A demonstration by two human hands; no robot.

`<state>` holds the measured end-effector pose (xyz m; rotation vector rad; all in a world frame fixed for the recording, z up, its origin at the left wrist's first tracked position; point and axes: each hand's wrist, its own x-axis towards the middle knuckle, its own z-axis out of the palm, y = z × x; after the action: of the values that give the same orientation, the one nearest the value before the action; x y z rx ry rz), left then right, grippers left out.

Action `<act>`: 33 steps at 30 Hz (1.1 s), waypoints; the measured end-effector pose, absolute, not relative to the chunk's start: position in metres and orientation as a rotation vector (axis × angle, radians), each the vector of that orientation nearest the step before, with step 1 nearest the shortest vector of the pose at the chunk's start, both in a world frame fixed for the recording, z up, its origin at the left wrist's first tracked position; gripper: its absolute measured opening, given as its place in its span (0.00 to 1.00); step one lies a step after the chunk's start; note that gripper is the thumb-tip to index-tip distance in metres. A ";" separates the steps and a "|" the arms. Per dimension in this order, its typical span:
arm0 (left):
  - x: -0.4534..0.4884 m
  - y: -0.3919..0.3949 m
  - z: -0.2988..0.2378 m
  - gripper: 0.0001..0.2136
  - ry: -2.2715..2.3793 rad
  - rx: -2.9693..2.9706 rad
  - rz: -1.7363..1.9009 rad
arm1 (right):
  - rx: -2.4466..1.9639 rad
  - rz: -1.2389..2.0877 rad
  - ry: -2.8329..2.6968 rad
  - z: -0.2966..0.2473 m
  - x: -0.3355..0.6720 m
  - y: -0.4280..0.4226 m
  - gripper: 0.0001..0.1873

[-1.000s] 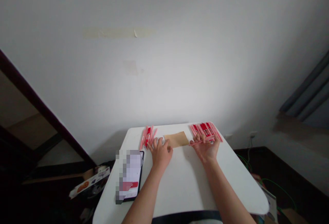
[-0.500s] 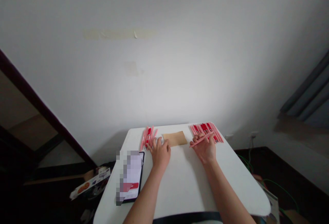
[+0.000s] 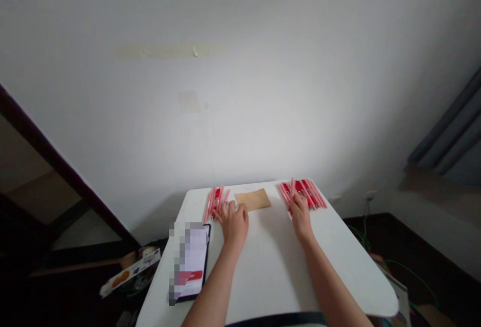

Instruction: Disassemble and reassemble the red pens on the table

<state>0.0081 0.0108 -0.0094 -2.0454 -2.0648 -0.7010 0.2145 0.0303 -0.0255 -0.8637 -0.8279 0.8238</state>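
My right hand [image 3: 301, 219] is closed around a pink pen [image 3: 292, 186], which points up and away over the near-left part of a row of pens [image 3: 314, 194]. Those pens are pink and red and lie side by side at the far right of the table. My left hand [image 3: 235, 224] rests with its fingers spread beside a smaller group of pink and red pens [image 3: 209, 206] at the far left. Its fingertips reach the near ends of that group; whether they touch a pen I cannot tell. Between my hands lies a brown paper rectangle [image 3: 254, 200].
The white table [image 3: 272, 277] stands against a pale wall [image 3: 248, 131]. A phone [image 3: 195, 262], partly pixelated, lies at the left edge near my left forearm. Green cables [image 3: 411, 272] run along the dark floor at right. A printed box [image 3: 130, 272] sits on the floor at left.
My right hand has turned over from palm up to palm down. Its pen has swung from lying across the fingers to pointing away from me. My left hand stays about where it was.
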 end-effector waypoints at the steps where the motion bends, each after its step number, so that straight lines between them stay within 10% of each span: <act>1: 0.008 0.010 -0.009 0.12 -2.066 -2.046 -0.701 | -0.981 0.636 -0.885 -0.025 0.217 0.031 0.07; 33: 0.005 0.012 -0.013 0.18 -2.092 -2.052 -0.695 | -1.822 -0.274 -1.249 -0.037 0.241 0.040 0.12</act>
<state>0.0052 0.0124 -0.0129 -2.0522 -2.0924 -0.6947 0.2414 0.0404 -0.0371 -1.8225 -1.2485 -0.2737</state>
